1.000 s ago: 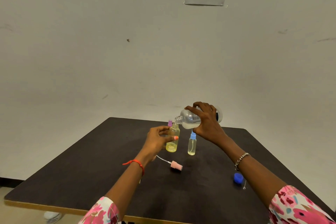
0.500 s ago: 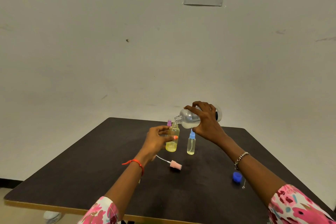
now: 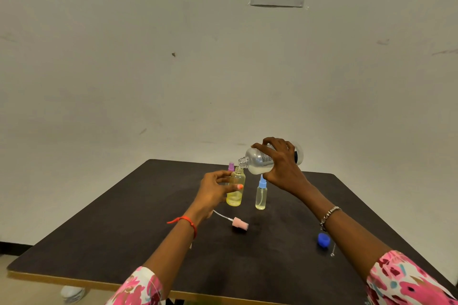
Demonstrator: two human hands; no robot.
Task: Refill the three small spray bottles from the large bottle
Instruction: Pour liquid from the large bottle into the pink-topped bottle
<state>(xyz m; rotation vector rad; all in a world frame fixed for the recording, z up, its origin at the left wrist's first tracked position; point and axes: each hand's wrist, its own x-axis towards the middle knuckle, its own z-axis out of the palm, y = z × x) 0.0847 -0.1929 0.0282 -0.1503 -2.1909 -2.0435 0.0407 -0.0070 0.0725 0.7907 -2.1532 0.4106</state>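
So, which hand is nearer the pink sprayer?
Left. The left hand grips the yellow bottle just behind the sprayer; the right hand holds the large bottle higher, rightward.

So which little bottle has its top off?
The yellow plastic bottle in the left hand: its neck is bare under the large clear bottle. The clear blue-topped bottle and the purple-topped one behind are capped.

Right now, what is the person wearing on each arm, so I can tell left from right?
Both sleeves are floral, pink and red on white: left sleeve, right sleeve. A red cord bracelet circles the left wrist, a silver chain bracelet the right. The left thumbnail is painted coral.
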